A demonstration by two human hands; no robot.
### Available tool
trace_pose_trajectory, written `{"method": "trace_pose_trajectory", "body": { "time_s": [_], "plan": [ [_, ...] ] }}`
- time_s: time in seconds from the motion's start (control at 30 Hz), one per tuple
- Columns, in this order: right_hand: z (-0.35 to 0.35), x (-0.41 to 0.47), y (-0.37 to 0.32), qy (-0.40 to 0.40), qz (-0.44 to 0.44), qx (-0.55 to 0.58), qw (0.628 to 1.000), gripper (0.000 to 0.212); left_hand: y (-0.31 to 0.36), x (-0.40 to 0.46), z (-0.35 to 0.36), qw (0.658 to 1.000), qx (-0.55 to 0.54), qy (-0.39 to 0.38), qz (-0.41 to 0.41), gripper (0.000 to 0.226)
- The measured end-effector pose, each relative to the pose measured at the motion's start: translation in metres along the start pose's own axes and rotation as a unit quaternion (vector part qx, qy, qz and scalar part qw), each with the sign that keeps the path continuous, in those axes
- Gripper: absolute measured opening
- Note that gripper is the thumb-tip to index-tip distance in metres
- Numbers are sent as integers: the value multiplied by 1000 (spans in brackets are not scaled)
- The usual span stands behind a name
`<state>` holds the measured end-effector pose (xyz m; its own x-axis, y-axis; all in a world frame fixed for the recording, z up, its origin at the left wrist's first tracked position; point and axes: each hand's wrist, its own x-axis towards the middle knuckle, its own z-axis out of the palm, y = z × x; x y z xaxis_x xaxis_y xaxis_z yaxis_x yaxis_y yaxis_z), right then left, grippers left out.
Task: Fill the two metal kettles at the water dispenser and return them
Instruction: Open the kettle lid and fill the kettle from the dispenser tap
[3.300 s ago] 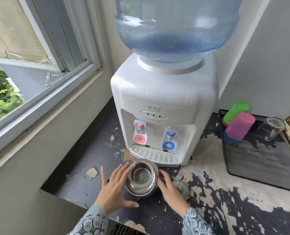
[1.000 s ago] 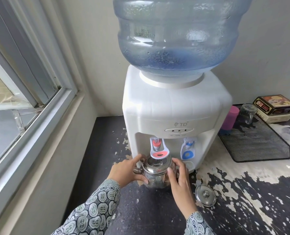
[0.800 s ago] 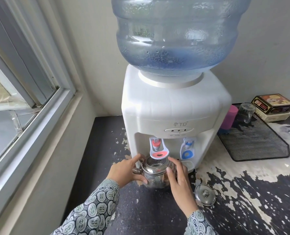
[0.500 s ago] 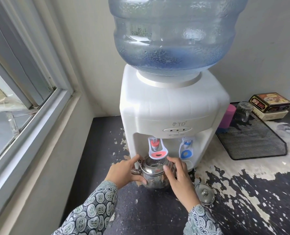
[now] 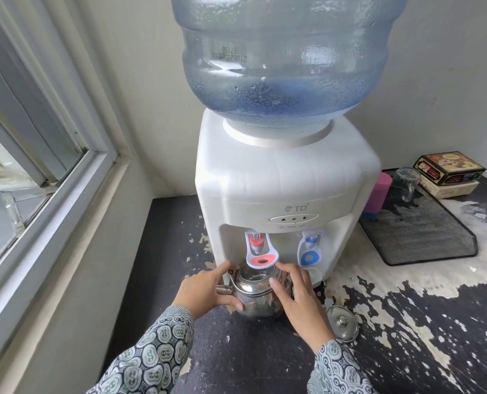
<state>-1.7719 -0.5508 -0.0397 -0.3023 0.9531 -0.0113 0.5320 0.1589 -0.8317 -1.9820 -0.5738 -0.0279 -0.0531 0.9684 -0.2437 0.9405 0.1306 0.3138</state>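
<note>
**Head view: one kettle held under the red tap**

The head view shows a single stainless steel kettle standing upright on the peeling dark countertop, its open mouth directly beneath the red tap lever of the white water dispenser. Its spout points to the person's left and is largely covered by the left hand; the wire handle lies folded across the front of the body. Whether water is running cannot be made out, and a second kettle is not in view.

The left hand grips the kettle's left flank, fingers curled behind and thumb in front. The right hand grips the right flank, thumb on the shoulder, fingers wrapped around the far side and reaching up close to the red lever; whether they touch it cannot be told.

One steel lid lies knob-up just right of the right wrist. The blue tap lever hangs beside the red. The water bottle is cut off at the top. On the black mesh tray: one pink cup, half hidden by the dispenser, and one glass mug. Two stacked boxes sit behind.
</note>
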Motion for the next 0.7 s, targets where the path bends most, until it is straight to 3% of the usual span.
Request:
{"method": "trace_pose_trajectory", "body": {
  "time_s": [0.7],
  "plan": [
    [3, -2, 5, -7, -2, 16, 1000, 42, 1, -5, 1, 1000, -8, 7, -3, 90]
  ]
}}
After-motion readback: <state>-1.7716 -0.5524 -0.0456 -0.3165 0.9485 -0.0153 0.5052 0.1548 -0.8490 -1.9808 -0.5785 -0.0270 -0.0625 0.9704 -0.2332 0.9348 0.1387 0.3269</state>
